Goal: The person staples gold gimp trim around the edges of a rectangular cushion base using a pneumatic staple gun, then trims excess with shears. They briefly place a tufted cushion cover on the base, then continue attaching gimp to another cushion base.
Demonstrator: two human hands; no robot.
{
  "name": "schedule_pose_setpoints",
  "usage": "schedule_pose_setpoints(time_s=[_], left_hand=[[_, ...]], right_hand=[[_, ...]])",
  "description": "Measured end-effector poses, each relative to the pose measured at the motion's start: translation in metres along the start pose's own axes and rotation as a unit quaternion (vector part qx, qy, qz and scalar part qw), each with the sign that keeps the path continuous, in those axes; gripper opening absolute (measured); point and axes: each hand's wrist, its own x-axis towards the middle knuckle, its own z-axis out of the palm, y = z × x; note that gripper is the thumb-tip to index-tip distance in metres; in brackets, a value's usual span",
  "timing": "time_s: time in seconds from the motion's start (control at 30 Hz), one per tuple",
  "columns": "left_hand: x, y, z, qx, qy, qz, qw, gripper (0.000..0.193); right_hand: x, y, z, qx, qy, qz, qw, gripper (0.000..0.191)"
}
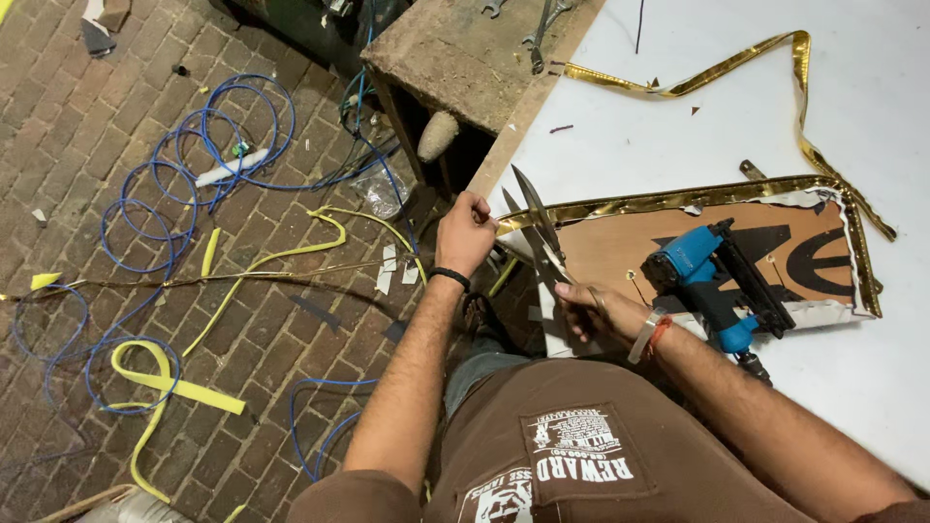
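Note:
My left hand (465, 235) pinches the end of a shiny gold strip (678, 199) at the near left corner of a brown board (630, 242). My right hand (593, 312) grips the handles of large scissors (536, 215), whose open blades point up and away, straddling the gold strip just right of my left fingers. The gold strip runs along the board's far edge and down its right side. The board lies on a white table (678, 126).
A blue nail gun (712, 281) rests on the board right of my right hand. A loose gold strip (775, 68) curls across the table. A wooden bench (455, 53) holds wrenches. Blue hose (194, 165) and yellow strips (174, 378) litter the brick floor.

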Motion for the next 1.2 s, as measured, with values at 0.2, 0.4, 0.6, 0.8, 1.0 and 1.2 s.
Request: schedule_pose_setpoints(time_s=[0.2,0.4,0.6,0.8,1.0,1.2], left_hand=[[-0.002,-0.007,0.003,-0.015,0.011,0.005,1.000,0.026],[-0.002,-0.014,0.005,-0.011,0.008,0.008,1.000,0.025],[0.004,-0.023,0.010,-0.016,0.013,-0.008,1.000,0.021],[0.014,-0.039,0.012,0.024,-0.052,-0.031,0.998,0.023],[0.027,-0.030,0.040,0.043,-0.088,-0.007,0.995,0.028],[0.049,-0.001,0.067,0.127,-0.129,0.080,0.980,0.025]], right_hand=[[0.013,0.006,0.004,0.062,0.007,-0.022,0.998,0.053],[0.023,0.020,-0.005,0.039,0.054,-0.018,0.998,0.056],[0.008,0.040,-0.047,-0.103,0.025,0.058,0.993,0.073],[-0.064,0.021,-0.138,-0.291,0.047,0.088,0.951,0.097],[-0.042,-0.053,-0.147,-0.132,0.246,-0.038,0.959,0.063],[0.051,-0.133,-0.107,0.080,0.351,-0.204,0.910,0.029]])
